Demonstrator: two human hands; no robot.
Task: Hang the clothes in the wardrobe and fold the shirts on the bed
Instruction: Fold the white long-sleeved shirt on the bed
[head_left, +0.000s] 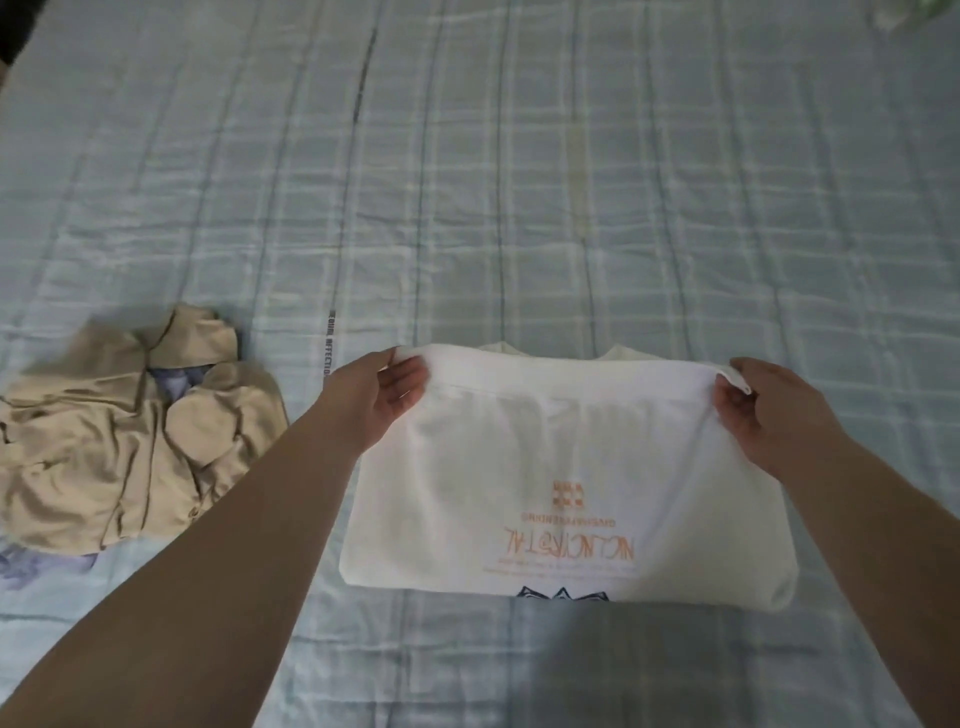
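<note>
A white T-shirt (566, 467) with orange lettering and a dark print lies folded over on the bed (519, 208), its printed side up and upside down to me. My left hand (379, 400) pinches the far left corner of the folded hem. At the far right corner my right hand (763, 410) grips the same edge. The hem is held just above the collar end of the shirt. A crumpled beige shirt (130, 447) lies in a heap on the bed to the left of my left forearm.
The bed is covered with a pale blue checked sheet with dark stripes. Part of a bluish printed fabric (31, 566) shows under the beige heap. A dark object (15, 31) sits at the far left top corner.
</note>
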